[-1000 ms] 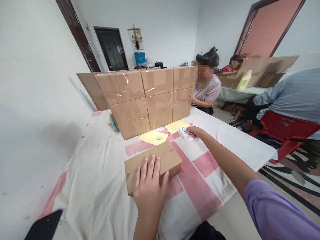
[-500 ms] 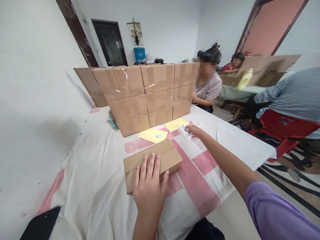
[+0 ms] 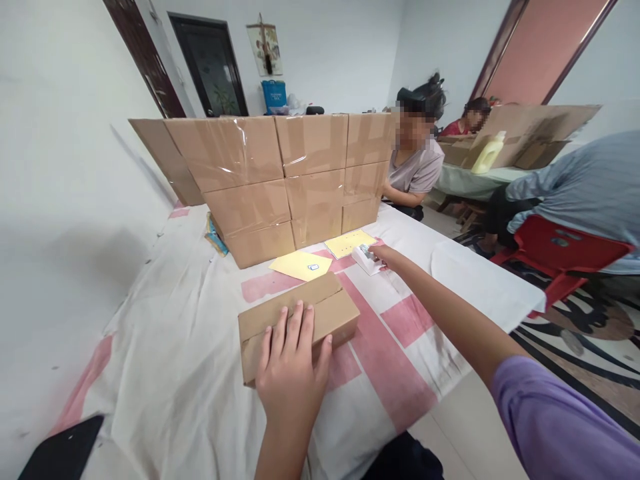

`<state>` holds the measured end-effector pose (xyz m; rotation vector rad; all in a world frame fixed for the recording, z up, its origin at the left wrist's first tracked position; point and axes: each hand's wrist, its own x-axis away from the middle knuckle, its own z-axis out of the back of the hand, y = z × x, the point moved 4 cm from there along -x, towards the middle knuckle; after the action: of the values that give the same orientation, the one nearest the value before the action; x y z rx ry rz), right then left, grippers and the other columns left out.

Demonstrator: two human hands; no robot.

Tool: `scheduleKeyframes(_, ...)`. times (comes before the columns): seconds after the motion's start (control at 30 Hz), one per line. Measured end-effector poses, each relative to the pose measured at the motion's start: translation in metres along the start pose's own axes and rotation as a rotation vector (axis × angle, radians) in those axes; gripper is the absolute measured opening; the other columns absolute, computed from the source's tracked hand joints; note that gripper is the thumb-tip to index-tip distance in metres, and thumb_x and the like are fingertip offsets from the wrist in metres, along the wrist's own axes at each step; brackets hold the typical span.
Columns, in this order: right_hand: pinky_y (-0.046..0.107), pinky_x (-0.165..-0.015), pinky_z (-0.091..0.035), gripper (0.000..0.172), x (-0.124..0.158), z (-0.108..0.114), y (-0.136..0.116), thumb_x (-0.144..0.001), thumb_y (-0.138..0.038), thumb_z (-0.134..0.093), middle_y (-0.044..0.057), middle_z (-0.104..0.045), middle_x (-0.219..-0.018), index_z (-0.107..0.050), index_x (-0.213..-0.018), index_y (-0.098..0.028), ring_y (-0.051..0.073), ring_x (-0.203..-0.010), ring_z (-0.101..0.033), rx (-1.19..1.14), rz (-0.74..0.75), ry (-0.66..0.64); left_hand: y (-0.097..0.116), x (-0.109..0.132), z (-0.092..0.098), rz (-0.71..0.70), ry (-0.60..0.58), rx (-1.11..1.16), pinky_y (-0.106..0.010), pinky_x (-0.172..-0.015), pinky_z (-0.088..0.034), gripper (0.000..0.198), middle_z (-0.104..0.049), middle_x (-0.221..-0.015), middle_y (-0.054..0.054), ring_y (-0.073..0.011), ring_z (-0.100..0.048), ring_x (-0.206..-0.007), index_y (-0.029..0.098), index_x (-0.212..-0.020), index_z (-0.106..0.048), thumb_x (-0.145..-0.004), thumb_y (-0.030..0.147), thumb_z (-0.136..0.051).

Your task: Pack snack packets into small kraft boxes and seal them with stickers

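Observation:
A small closed cardboard box (image 3: 325, 303) lies on the cloth-covered table in front of me. My left hand (image 3: 293, 357) rests on its top and near side, fingers spread. Farther off to the right, my right hand (image 3: 383, 255) has its fingers closed at a white tape dispenser (image 3: 367, 261), which sits on the table. Two yellow sheets lie behind the box: one with a small blue drawing (image 3: 303, 265), the other with rows of dots (image 3: 350, 244) beside the dispenser.
Stacked, taped cardboard boxes (image 3: 240, 207) stand across the back of the table. A blue packet (image 3: 216, 237) leans at their left. A black phone (image 3: 65, 447) lies at lower left. People sit beyond, one by a red chair (image 3: 565, 253).
The view has shifted slightly, so the scene sits a little more to the left and higher. Both hands keep their places on the box and at the dispenser.

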<state>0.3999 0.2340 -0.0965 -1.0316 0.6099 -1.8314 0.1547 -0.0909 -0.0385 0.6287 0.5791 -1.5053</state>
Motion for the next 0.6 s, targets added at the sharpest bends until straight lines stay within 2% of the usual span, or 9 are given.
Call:
scheduleKeyframes(0.1,0.036,-0.066,-0.053,0.037,-0.001,0.001,0.002,-0.088,-0.032,-0.067,0.003,-0.059,-0.084,-0.057,-0.123,-0.024,0.016,-0.069,-0.055,0.014,-0.028,0.005,0.0,0.001,0.0,0.004,0.001,0.008,-0.046,-0.111,-0.035,0.051,-0.057,-0.147,-0.005,-0.0299,-0.056,-0.132,0.018,-0.14,-0.056,-0.094,0.039,-0.055)
scheduleKeyframes(0.27,0.036,-0.077,-0.058,0.033,0.002,0.002,0.007,-0.097,-0.036,-0.062,0.007,-0.064,-0.112,-0.059,-0.124,-0.017,0.018,-0.09,-0.065,-0.002,-0.006,0.02,0.001,0.001,0.001,0.011,0.004,0.02,-0.046,-0.111,-0.034,0.051,-0.056,-0.147,-0.005,-0.0297,-0.056,-0.133,0.018,-0.14,-0.056,-0.094,0.038,-0.055)
scheduleKeyframes(0.33,0.037,-0.079,-0.058,0.033,0.005,0.001,0.008,-0.099,-0.037,-0.061,0.008,-0.064,-0.117,-0.06,-0.123,-0.015,0.019,-0.094,-0.065,-0.021,0.013,0.028,0.002,0.002,0.001,0.017,0.002,0.025,-0.045,-0.111,-0.034,0.051,-0.057,-0.146,-0.005,-0.0298,-0.056,-0.132,0.018,-0.14,-0.056,-0.094,0.038,-0.055)
scheduleKeyframes(0.47,0.028,-0.068,-0.052,0.035,0.009,-0.003,0.008,-0.091,-0.03,-0.067,0.003,-0.064,-0.099,-0.058,-0.123,-0.019,0.015,-0.079,-0.061,-0.068,0.085,0.029,0.0,0.003,0.001,0.031,0.007,0.049,-0.045,-0.112,-0.033,0.053,-0.057,-0.146,-0.004,-0.0299,-0.056,-0.133,0.021,-0.142,-0.055,-0.093,0.039,-0.056)
scheduleKeyframes(0.6,0.023,-0.06,-0.043,0.056,0.011,-0.005,0.007,-0.075,-0.02,-0.074,-0.001,-0.06,-0.081,-0.054,-0.127,-0.027,0.014,-0.07,-0.053,-0.105,0.14,0.023,0.0,0.003,0.0,0.036,0.002,0.074,-0.045,-0.112,-0.033,0.059,-0.056,-0.147,-0.004,-0.0305,-0.055,-0.133,0.023,-0.149,-0.048,-0.093,0.039,-0.057)
